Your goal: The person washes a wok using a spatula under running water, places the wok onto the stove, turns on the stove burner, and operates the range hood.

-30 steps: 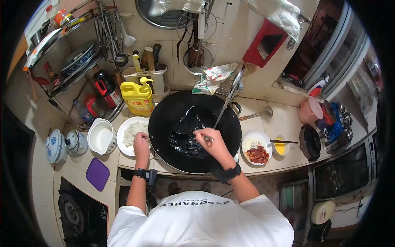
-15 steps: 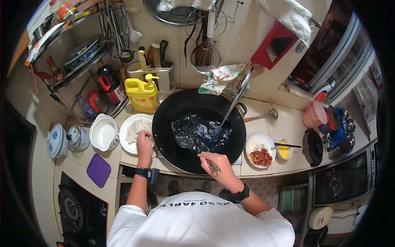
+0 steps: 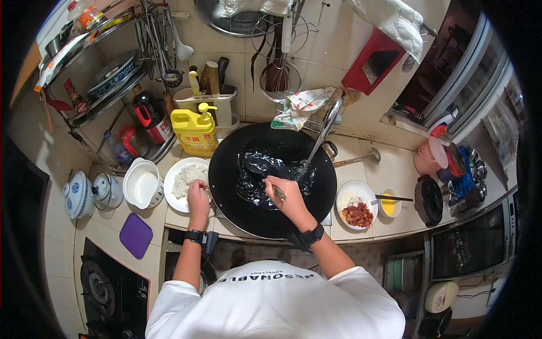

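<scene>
A big black wok [image 3: 226,217] holds rippling water under the metal faucet [image 3: 324,131]. My right hand [image 3: 289,198] is closed around the handle of a utensil, over the near part of the wok. The utensil's dark rounded head [image 3: 257,164] lies in the water; whether it is a spatula or a ladle is hard to tell. At the wok's left edge, my left hand [image 3: 198,199] has its fingers curled at the rim, apparently gripping it. Just beneath that hand is a white plate [image 3: 171,195] of cooked rice [image 3: 185,179].
A plate of reddish meat [image 3: 358,216] and a bowl of yellow liquid [image 3: 389,207] with chopsticks [image 3: 398,198] stand right of the wok. To the left are a white pot [image 3: 143,185], a yellow pump jug [image 3: 195,133] and a purple mat [image 3: 135,235]. A ladle [image 3: 361,157] lies behind.
My right hand has moved up and slightly left over the wok, pushing the utensil's head farther up and left in the water. My left hand stays at the rim.
</scene>
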`<state>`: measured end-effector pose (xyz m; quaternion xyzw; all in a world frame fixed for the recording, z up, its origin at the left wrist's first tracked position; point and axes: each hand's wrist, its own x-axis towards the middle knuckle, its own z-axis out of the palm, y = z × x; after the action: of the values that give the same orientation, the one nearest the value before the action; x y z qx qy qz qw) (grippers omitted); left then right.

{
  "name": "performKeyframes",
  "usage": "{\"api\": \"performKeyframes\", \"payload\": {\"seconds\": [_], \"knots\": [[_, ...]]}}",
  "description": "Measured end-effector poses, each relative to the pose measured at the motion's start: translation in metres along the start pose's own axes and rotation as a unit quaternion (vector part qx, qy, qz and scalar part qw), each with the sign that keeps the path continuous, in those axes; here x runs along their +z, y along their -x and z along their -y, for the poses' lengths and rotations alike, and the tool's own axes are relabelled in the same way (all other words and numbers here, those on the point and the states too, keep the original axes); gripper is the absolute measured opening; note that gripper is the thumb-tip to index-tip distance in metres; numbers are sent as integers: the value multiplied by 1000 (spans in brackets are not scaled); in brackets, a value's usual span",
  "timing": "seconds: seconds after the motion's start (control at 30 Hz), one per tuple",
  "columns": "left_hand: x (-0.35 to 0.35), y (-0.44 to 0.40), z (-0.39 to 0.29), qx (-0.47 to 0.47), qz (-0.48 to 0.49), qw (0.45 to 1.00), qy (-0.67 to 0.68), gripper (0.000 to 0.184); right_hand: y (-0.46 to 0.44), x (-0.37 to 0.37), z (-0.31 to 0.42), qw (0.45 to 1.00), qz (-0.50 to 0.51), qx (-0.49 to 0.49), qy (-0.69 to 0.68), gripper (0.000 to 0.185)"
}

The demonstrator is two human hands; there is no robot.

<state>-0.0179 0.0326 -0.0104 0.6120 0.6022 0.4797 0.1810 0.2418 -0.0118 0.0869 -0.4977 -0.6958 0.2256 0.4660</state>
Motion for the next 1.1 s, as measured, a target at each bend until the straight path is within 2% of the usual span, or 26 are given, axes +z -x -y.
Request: {"api": "performKeyframes", "payload": {"seconds": [0.13, 0.2, 0.27, 0.37, 0.47, 0.63, 0.67, 0.77, 0.87, 0.97, 1.1], "knots": [[0, 0, 0, -6, -1, 1000, 4, 13, -1, 4, 0, 999, -7, -38, -2, 11], [1, 0, 2, -5, -2, 1000, 4, 13, 3, 0, 8, 999, 34, 5, 15, 9], [2, -1, 3, -5, -4, 1000, 3, 13, 9, -3, 14, 999, 42, 5, 13, 9], [1, 0, 2, -12, -4, 1000, 7, 13, 22, -18, 30, 994, 68, 78, -23, 11], [0, 0, 0, -13, -3, 1000, 11, 13, 34, -37, 36, 994, 82, 53, -47, 13], [-1, 0, -3, -19, 3, 1000, 15, 14, 44, -82, 34, 987, 131, 85, -33, 18], [-1, 0, -4, -20, 3, 1000, 15, 14, 46, -91, 33, 984, 139, 111, -14, 18], [-1, 0, -4, -24, 1, 999, 25, 15, 44, -113, 41, 984, 134, 110, 42, 18], [-1, 0, -4, -28, 4, 999, 25, 15, 43, -121, 39, 971, 170, 118, 122, 21], [-1, 0, -7, -27, -1, 1000, 14, 14, 46, -114, 17, 982, 108, 58, 145, 16], [-1, 0, -4, -33, -2, 999, 30, 14, 30, -100, -8, 982, 134, -21, 134, 15]]}}
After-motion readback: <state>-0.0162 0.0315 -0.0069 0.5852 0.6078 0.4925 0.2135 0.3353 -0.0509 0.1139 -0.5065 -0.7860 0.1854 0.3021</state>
